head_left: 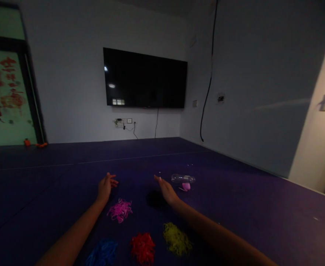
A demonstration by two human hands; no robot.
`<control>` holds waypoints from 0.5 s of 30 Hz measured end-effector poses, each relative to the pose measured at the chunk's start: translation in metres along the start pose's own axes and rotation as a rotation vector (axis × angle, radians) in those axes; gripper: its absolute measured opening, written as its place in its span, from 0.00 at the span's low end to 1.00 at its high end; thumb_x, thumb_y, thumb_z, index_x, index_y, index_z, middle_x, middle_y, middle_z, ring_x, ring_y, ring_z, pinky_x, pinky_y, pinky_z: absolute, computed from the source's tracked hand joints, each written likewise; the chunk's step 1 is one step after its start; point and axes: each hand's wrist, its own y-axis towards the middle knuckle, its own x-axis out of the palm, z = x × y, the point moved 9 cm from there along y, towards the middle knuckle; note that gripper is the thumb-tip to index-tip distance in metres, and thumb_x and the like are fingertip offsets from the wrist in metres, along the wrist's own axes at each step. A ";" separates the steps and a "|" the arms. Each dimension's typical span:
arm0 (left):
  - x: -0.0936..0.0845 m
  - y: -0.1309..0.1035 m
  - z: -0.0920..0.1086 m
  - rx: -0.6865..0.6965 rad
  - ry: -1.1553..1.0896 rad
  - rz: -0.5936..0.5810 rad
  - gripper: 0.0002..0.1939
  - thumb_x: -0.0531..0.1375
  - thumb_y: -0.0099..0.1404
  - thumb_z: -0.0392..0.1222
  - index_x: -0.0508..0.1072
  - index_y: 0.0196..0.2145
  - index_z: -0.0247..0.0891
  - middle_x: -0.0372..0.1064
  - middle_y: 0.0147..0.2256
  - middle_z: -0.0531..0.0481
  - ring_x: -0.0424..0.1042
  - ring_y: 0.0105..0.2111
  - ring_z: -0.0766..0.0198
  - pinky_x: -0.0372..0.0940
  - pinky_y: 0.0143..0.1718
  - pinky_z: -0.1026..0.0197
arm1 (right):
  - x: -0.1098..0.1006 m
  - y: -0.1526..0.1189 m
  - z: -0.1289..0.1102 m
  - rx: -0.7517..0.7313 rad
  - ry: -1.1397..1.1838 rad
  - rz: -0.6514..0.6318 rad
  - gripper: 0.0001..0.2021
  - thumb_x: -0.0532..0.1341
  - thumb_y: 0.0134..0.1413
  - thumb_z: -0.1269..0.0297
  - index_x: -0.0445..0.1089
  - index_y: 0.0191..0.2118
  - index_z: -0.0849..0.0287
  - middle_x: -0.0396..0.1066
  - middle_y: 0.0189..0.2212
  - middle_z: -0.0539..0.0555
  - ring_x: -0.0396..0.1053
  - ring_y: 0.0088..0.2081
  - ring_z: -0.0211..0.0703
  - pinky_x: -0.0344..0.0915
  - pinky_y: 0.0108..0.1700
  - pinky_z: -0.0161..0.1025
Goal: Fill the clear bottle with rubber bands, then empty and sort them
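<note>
My left hand point(106, 187) hovers over or rests on the purple surface with its fingers apart and nothing in them. Just below it lies a loose pile of pink rubber bands point(120, 210). My right hand point(166, 190) is turned on edge, fingers stretched out, also holding nothing. Beside its palm is a dark pile point(155, 199), likely black bands, hard to make out in the dim light. Closer to me sit a blue pile point(102, 253), a red pile point(142, 248) and a yellow pile point(176, 238) of similar bands.
Right of my right hand, a clear plastic bottle point(182, 178) lies on its side, with a pink cap-like piece point(186, 186) near it. Small white bits dot the purple floor point(54, 207). A television point(145, 79) hangs on the far wall, and a black cable point(209, 88) dangles at right.
</note>
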 end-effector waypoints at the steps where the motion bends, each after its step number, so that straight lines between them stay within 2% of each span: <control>1: 0.000 0.000 0.001 -0.001 -0.002 -0.001 0.39 0.43 0.52 0.74 0.72 0.29 0.32 0.71 0.18 0.45 0.70 0.17 0.60 0.64 0.20 0.59 | -0.007 -0.002 0.004 0.004 0.005 0.025 0.41 0.40 0.50 0.32 0.63 0.56 0.60 0.61 0.56 0.59 0.54 0.59 0.52 0.45 0.61 0.53; 4: 0.001 -0.002 0.006 -0.014 0.000 -0.010 0.40 0.42 0.51 0.75 0.72 0.26 0.33 0.71 0.17 0.45 0.70 0.17 0.59 0.64 0.21 0.59 | -0.012 -0.007 0.014 0.057 0.054 0.018 0.44 0.42 0.46 0.30 0.63 0.56 0.61 0.60 0.57 0.61 0.54 0.59 0.52 0.46 0.61 0.52; 8: -0.002 -0.018 0.015 -0.050 0.025 -0.058 0.39 0.42 0.53 0.73 0.72 0.26 0.33 0.72 0.20 0.43 0.73 0.21 0.56 0.67 0.25 0.56 | 0.007 -0.010 0.003 0.076 0.231 -0.167 0.48 0.42 0.42 0.27 0.64 0.55 0.64 0.65 0.53 0.65 0.61 0.55 0.54 0.54 0.58 0.51; 12: -0.019 -0.049 0.031 -0.049 0.082 -0.129 0.35 0.43 0.58 0.68 0.75 0.32 0.36 0.76 0.34 0.40 0.74 0.39 0.51 0.67 0.40 0.50 | -0.023 -0.023 -0.020 0.027 0.199 -0.027 0.44 0.43 0.45 0.29 0.68 0.51 0.64 0.66 0.51 0.66 0.63 0.53 0.54 0.54 0.57 0.51; 15: -0.042 -0.081 0.058 0.148 0.319 -0.173 0.31 0.42 0.62 0.63 0.76 0.39 0.41 0.71 0.48 0.45 0.62 0.55 0.52 0.56 0.55 0.46 | -0.054 -0.054 -0.045 -0.018 0.060 0.013 0.36 0.43 0.54 0.36 0.69 0.49 0.61 0.68 0.49 0.63 0.65 0.51 0.53 0.57 0.55 0.51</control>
